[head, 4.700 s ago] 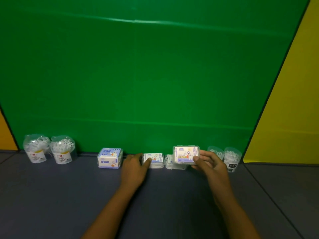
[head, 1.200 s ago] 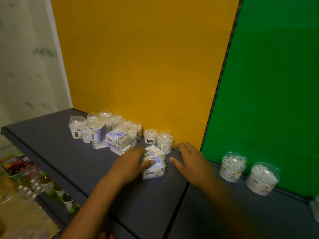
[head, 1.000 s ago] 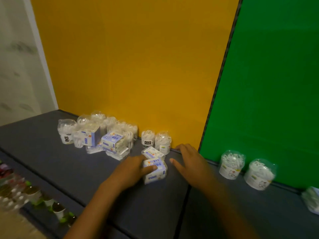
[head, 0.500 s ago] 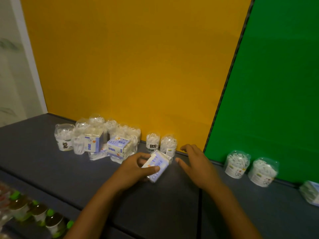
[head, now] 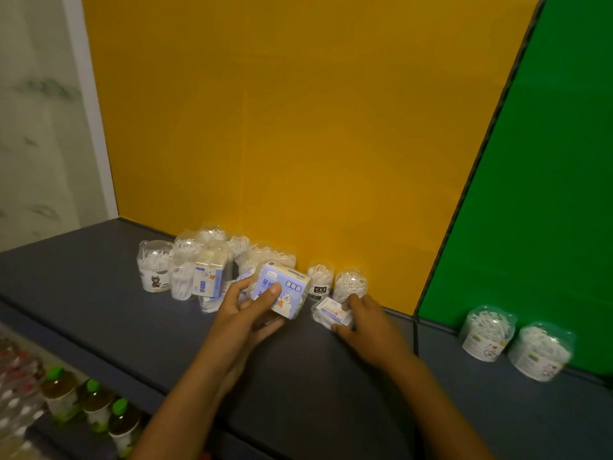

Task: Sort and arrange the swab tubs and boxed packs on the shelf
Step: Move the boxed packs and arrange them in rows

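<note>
Flanking two hands (head: 247, 315) (head: 366, 322): two packs (head: 282, 290) (head: 331, 313).

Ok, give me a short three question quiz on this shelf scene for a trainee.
1. True or false: the left hand holds a blue-and-white boxed pack lifted off the shelf.
2. What does the right hand rest on: A) a flat clear pack, B) a bottle, C) nothing?
3. How many swab tubs stand before the green panel?

Key: 1 true; 2 A; 3 two.
</note>
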